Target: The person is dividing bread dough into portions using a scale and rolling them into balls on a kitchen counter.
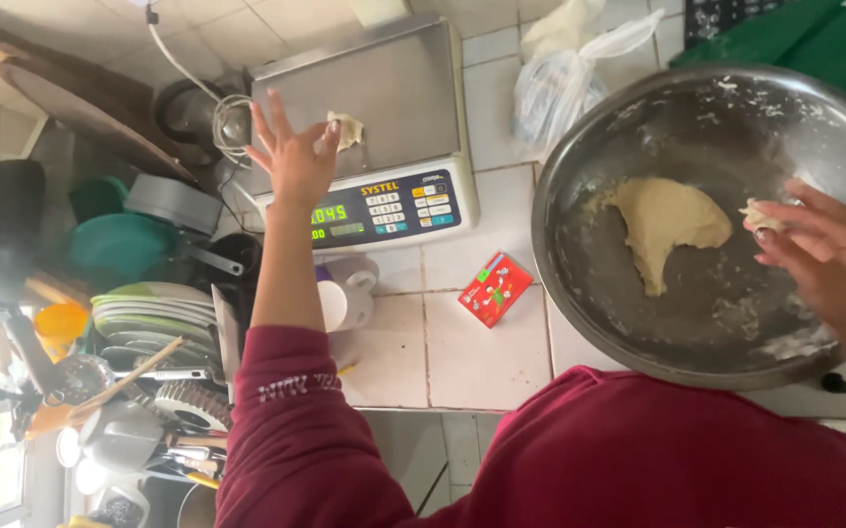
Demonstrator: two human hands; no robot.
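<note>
My left hand [293, 161] reaches over the steel platform of a digital scale [393, 88], fingers spread, its thumb tip touching a small piece of dough [349, 129] that lies on the platform. The scale's display is lit. My right hand [826, 262] hovers over the right side of a large steel bowl [579, 284] and pinches a small bit of dough [761, 217] in its fingertips. A bigger lump of pale dough [665, 227] lies on the floury bottom of the bowl.
A small red carton [494, 287] lies on the white tiled counter [462, 352] between scale and bowl. A white cup [345, 293] stands below the scale. Stacked plates [154, 313], utensils and pots crowd the left. Plastic bags [560, 88] sit behind the bowl.
</note>
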